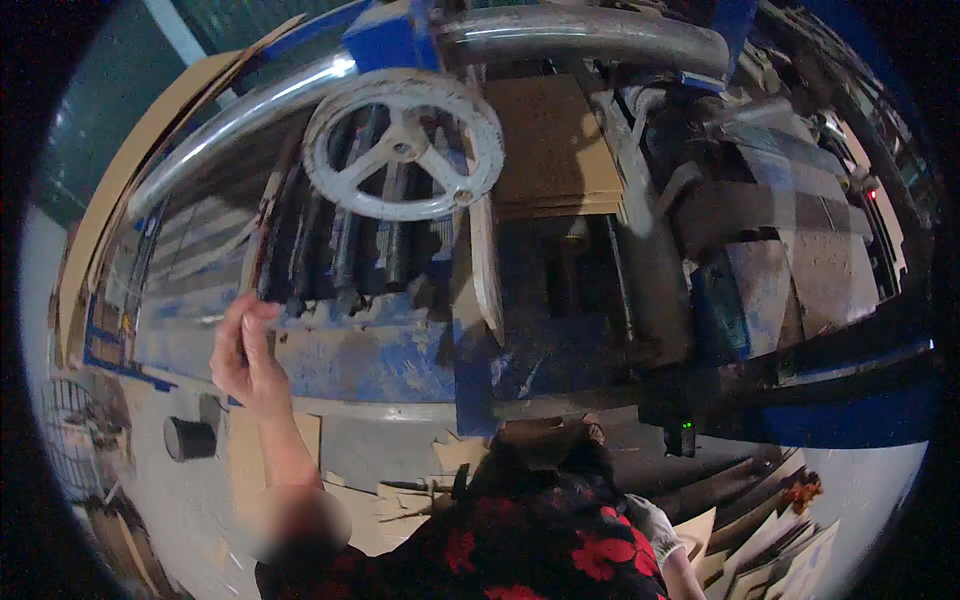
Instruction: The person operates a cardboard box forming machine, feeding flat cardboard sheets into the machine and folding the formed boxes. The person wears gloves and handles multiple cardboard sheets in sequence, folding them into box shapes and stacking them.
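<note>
Beside the blue machine [365, 365], our left hand [243, 352], fingers bunched together, just by dark bars [398, 235], our right hand [652, 528] at our side, finger spread we cannot tell.

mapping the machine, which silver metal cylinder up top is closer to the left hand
The left silver metal cylinder, left of the blue block; the right cylinder sits beyond it, farther off.

Grey flr [380, 445]: cardbd scraps [460, 452], prob. bucket [190, 439].
</note>
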The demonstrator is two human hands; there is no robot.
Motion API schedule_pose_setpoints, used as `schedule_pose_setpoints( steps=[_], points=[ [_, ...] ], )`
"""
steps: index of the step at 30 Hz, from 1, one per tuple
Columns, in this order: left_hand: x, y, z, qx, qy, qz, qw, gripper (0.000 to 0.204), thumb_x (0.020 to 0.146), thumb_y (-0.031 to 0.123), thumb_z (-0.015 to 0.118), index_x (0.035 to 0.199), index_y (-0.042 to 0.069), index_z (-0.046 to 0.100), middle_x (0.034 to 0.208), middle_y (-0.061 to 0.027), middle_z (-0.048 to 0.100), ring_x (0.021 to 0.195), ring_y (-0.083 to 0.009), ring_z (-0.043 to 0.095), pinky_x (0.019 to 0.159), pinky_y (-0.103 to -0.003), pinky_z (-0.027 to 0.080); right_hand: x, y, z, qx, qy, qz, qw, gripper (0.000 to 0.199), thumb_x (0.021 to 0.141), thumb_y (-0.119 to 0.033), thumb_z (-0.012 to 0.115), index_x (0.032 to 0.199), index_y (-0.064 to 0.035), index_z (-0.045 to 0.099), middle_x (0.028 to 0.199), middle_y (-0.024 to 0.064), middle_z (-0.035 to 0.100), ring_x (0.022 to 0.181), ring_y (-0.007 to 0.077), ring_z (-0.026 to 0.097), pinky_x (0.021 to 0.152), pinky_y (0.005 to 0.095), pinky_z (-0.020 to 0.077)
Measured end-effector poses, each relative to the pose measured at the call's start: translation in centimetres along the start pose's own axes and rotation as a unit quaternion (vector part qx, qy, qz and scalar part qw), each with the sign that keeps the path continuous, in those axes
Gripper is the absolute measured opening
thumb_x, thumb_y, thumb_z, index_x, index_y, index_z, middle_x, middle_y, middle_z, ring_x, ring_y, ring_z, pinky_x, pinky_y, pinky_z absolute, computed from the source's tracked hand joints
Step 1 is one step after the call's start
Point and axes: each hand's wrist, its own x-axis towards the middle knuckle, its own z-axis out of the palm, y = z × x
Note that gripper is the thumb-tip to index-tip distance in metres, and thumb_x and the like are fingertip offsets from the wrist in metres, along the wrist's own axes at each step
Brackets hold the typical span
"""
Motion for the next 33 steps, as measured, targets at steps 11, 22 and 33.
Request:
schedule_pose_setpoints(
  steps=[11,22,33],
  points=[
    [11.2,0.3,8.0,-0.056,-0.021,-0.024,0.998,0.030,0.097,0.019,0.046,0.121,0.004,0.055,0.120,-0.0065,0.055,0.111,-0.0158,0.051,0.092,-0.029,0.040,3.4,-8.0,-5.9,0.217,0.030,-0.064,0.974,0.038,0.083,-0.007,0.054,0.121,-0.0051,0.055,0.116,0.0183,0.059,0.109,0.0368,0.055,0.091,0.0372,0.0465],
    [27.5,-1.0,15.9,0.005,-0.206,0.274,0.939,0.040,0.092,0.031,0.053,0.124,0.006,0.054,0.122,-0.0111,0.055,0.117,-0.0204,0.048,0.097,-0.032,0.038,4.1,-20.2,-7.0,0.071,0.116,-0.192,0.972,0.035,0.081,-0.008,0.063,0.115,-0.0023,0.059,0.104,0.0175,0.064,0.097,0.0285,0.062,0.084,0.0334,0.0483],
    [31.2,-3.2,19.9,-0.049,-0.296,0.387,0.872,0.037,0.097,0.035,0.036,0.093,0.001,0.049,0.084,-0.0150,0.050,0.082,-0.0319,0.052,0.074,-0.033,0.042,13.5,-31.9,-10.7,0.127,0.413,-0.424,0.796,0.066,0.074,-0.006,0.063,0.135,0.0012,0.039,0.137,0.0215,0.040,0.126,0.0380,0.039,0.106,0.0403,0.0316]
  ],
)
